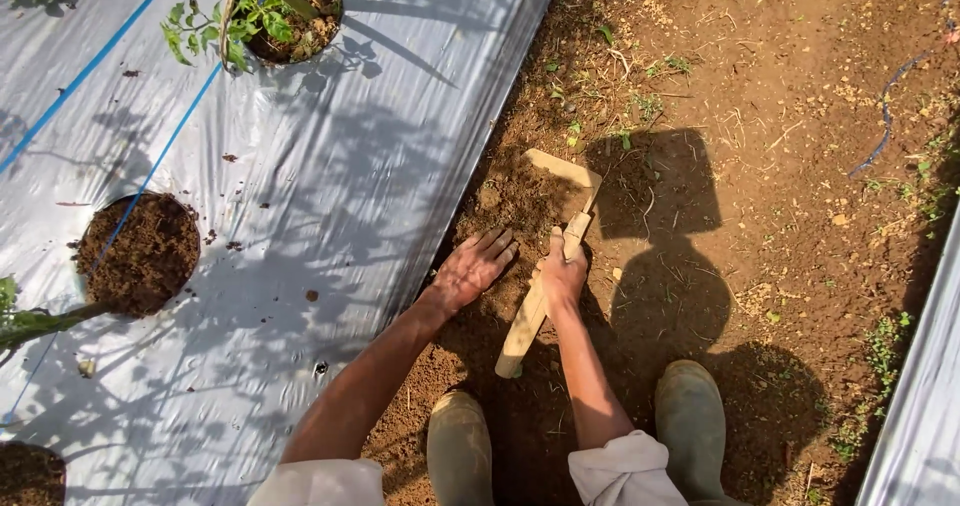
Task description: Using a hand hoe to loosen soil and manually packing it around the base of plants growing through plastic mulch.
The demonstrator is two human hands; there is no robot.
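Wooden hoe handle [528, 318] runs through right hand's [562, 276] grip (blade ahead).

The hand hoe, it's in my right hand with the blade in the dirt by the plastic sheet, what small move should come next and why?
Probably a short pull of the hand hoe toward the boots. The right hand grips its wooden handle, the blade sits in loose soil, and the left hand lies flat beside it, near the plastic sheet.

My right hand [562, 274] gripped the wooden handle of a small hoe [540, 296], its blade [562, 168] in the soil farther off. My left hand [470, 268] lay flat, fingers spread, on the dirt just beside the silver plastic mulch sheet [330, 196]. My green boots [690, 416] stood near, either side of the handle's end.
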